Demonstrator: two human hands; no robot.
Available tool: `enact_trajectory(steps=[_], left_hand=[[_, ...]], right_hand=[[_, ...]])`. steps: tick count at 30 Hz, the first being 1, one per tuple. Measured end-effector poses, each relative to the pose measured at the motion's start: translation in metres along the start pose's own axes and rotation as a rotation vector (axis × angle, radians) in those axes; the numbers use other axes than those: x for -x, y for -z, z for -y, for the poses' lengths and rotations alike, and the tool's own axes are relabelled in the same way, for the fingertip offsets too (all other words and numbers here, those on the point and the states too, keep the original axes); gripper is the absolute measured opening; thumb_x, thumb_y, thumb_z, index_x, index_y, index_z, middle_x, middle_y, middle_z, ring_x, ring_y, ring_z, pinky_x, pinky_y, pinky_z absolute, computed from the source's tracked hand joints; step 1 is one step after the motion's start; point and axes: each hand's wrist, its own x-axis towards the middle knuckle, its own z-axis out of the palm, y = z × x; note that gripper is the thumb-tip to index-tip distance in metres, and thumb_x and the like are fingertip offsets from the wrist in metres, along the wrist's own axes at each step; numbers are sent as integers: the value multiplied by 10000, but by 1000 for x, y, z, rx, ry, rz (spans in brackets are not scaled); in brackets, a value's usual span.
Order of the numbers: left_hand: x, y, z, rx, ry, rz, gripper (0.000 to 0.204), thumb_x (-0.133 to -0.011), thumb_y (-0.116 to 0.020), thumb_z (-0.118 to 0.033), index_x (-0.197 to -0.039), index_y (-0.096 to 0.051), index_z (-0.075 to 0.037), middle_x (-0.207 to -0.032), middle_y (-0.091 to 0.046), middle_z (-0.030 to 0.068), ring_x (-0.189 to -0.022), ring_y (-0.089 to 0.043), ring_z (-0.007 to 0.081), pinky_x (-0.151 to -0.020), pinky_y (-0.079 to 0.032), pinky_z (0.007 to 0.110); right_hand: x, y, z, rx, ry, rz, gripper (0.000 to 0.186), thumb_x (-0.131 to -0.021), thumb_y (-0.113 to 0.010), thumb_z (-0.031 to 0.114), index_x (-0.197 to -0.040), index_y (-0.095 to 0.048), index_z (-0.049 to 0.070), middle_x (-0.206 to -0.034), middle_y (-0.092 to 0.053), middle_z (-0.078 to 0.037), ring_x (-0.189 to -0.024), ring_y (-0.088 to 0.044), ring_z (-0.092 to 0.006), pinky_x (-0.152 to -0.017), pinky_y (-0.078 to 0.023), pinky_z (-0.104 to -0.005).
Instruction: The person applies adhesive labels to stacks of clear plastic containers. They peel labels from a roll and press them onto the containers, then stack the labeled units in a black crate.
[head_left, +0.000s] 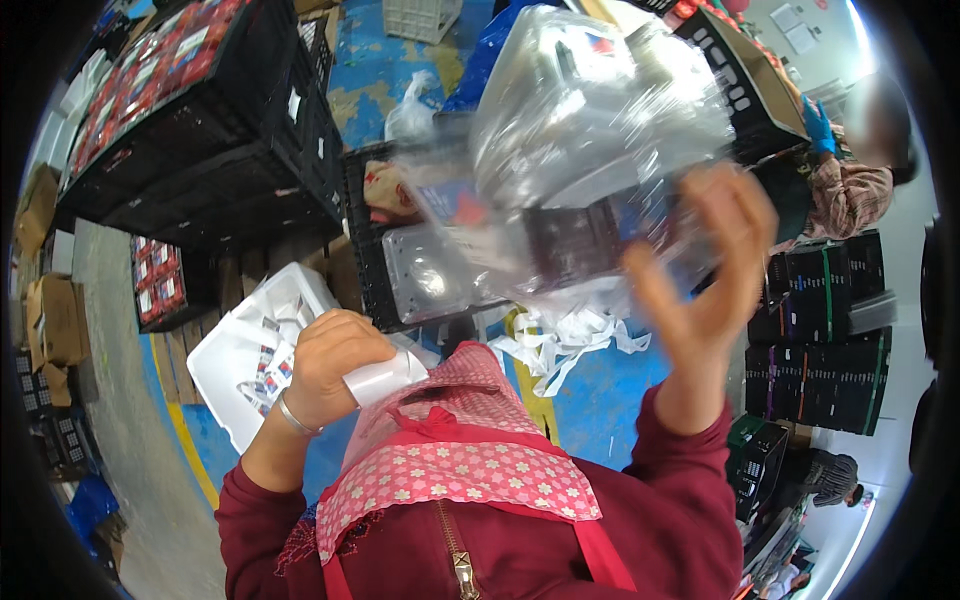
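My left hand is closed round a curled strip of white paper, held just above the apron at my waist. Beside that hand leans a white tub with several small printed labels inside. My right hand is blurred by motion, with thumb and fingers spread apart. It is beside a stack of clear plastic punnets in shiny film. Below the stack, a blurred clear punnet lies close to its fingertips; contact there is unclear. Another clear tray rests on a black crate.
At the left stand stacked black crates topped with red-filled packs. White backing strips lie tangled in front. A black box stands at the far right, near a person in a blue glove. More black crates are stacked rightward.
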Motion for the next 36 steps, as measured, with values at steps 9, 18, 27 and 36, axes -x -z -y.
enact_trajectory(steps=[9,18,27,36], left_hand=[[-60,-39,-2,398,412,-221,202,-797,-772,-23,-919,-610,-19,-910,-600,64,-809,-609,139,-702,-488,261],[-46,-41,10,366,453,-225,217,-734,-814,-8,-872,-650,-43,-827,-607,32,-732,-578,115,-646,-438,238],[48,-33,38,527,840,-310,146,-802,-672,40,-935,-659,-19,-859,-669,38,-758,-629,123,-647,-493,264],[98,-2,47,57,568,-112,203,-735,-675,105,-880,-661,-37,-862,-663,66,-849,-611,216,-843,-492,335]], right_hand=[[-99,-11,-218,400,-419,357,751,-765,-723,565,-1331,-587,91,-1339,-553,-214,-1225,-552,-357,-1019,-428,-425],[43,-109,0,-782,-232,619,355,-680,-856,199,-983,-731,63,-982,-706,-77,-899,-645,-240,-907,-433,-367],[71,-122,28,-898,-298,148,108,-786,-702,-65,-869,-681,0,-935,-688,-152,-813,-680,-230,-698,-546,-319],[160,-266,-20,-482,-1041,789,507,-752,-826,173,-1153,-563,8,-861,-677,-128,-600,-634,-156,-469,-483,-286]])
